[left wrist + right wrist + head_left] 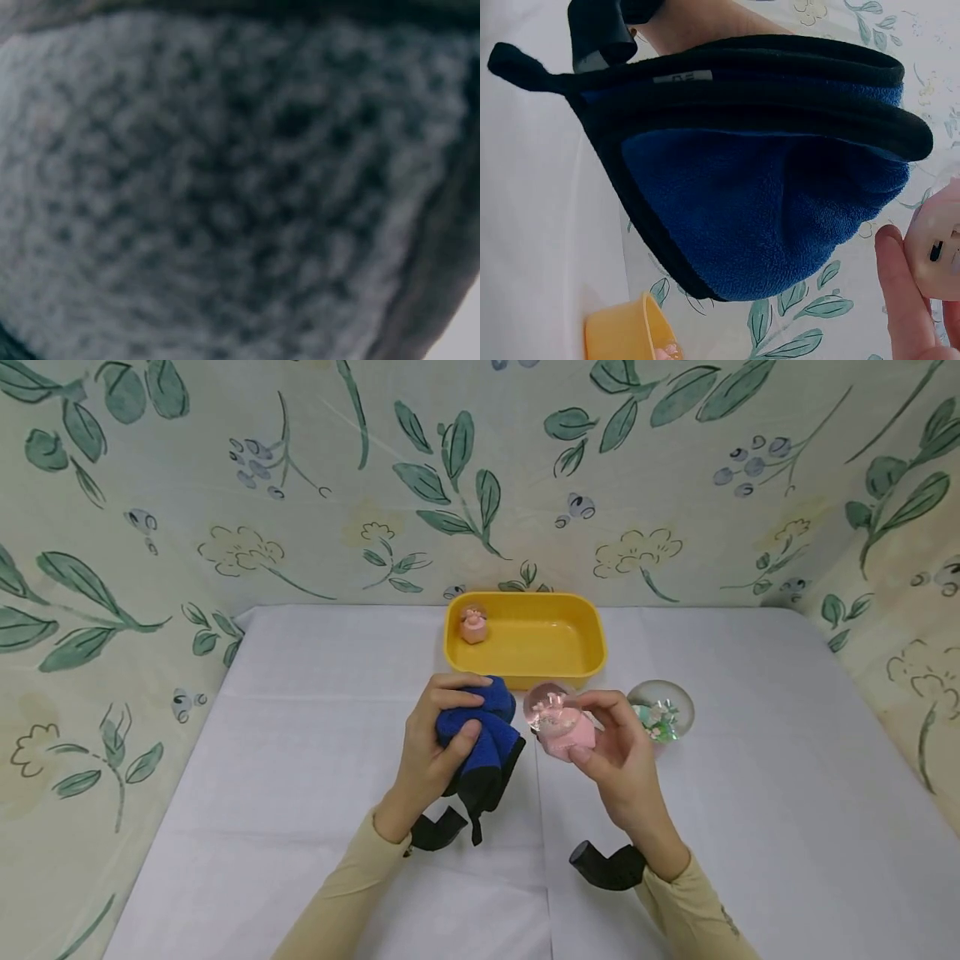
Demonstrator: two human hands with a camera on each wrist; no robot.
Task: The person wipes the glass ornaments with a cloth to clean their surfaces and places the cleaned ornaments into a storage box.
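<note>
My left hand (438,735) grips a bunched blue cloth (487,727) with black edging and a hanging loop. In the right wrist view the cloth (225,187) fills the left wrist view as a blurred, dark looped pile, while its folded edge (765,124) shows clearly in the right one. Just right of it, my right hand (626,768) holds a small pink snow globe (566,732) between thumb and fingers, dome tilted toward the cloth. Its pale underside (936,251) shows in the right wrist view. Cloth and globe appear slightly apart.
Behind my hands stands a yellow tray (525,678), with a small pink figurine (473,624) in its left end. A larger snow globe (678,706) with green and white decoration stands beyond my right hand, partly hidden. White cloth (337,693) covers the table; leaf-patterned fabric (300,527) hangs behind.
</note>
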